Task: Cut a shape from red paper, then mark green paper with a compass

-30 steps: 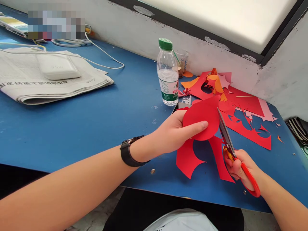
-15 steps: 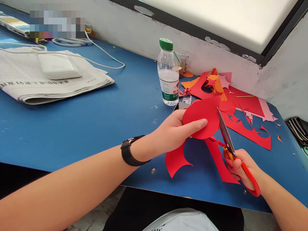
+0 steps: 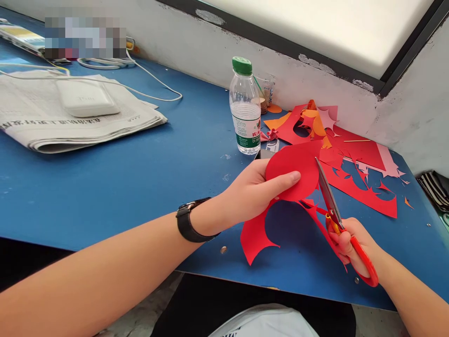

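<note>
My left hand (image 3: 257, 192) pinches a red paper disc (image 3: 296, 171) with the thumb on top, holding it just above the blue table (image 3: 140, 173). A curved red offcut strip (image 3: 256, 234) hangs from the disc's lower edge toward the table's front. My right hand (image 3: 345, 243) grips red-handled scissors (image 3: 335, 217); their blades lie along the disc's right edge, pointing away from me. A black watch sits on my left wrist.
A water bottle with a green cap (image 3: 244, 110) stands behind the disc. Red, orange and pink paper scraps (image 3: 351, 154) lie at the back right by the wall. A folded newspaper (image 3: 70, 121) with a white box on it and white cables lie at the left.
The hanging offcut has swung left and now curls lower under the disc. The scissors have advanced slightly along the disc's edge. Both hands stay nearly in place.
</note>
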{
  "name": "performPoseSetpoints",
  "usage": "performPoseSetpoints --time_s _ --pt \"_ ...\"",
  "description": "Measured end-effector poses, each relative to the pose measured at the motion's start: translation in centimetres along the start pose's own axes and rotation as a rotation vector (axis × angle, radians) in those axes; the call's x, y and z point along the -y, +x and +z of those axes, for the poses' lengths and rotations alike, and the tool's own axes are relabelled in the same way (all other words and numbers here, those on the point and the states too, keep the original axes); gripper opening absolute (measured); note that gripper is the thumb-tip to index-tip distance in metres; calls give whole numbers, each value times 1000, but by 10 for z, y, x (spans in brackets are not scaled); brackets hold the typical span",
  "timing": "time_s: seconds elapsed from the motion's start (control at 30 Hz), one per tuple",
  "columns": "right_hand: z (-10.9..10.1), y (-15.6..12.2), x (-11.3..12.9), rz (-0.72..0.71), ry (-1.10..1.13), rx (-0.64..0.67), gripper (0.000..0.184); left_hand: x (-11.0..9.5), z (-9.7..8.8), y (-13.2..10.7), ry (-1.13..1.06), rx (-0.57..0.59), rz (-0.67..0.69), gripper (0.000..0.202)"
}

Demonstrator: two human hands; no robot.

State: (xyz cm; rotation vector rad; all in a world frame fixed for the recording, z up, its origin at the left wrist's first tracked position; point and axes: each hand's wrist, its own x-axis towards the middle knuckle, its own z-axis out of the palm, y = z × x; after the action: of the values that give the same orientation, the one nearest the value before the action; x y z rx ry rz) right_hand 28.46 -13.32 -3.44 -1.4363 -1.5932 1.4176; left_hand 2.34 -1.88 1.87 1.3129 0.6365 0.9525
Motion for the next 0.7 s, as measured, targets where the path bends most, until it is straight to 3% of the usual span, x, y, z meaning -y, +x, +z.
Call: performPoseSetpoints --time_s 0.4,0.7 --pt "0 0 -1 -14 -37 -9 80 2 -2 1 -132 18 -40 34" --pt "0 1 5 -65 -64 -10 79 0 -2 0 138 -49 63 45"
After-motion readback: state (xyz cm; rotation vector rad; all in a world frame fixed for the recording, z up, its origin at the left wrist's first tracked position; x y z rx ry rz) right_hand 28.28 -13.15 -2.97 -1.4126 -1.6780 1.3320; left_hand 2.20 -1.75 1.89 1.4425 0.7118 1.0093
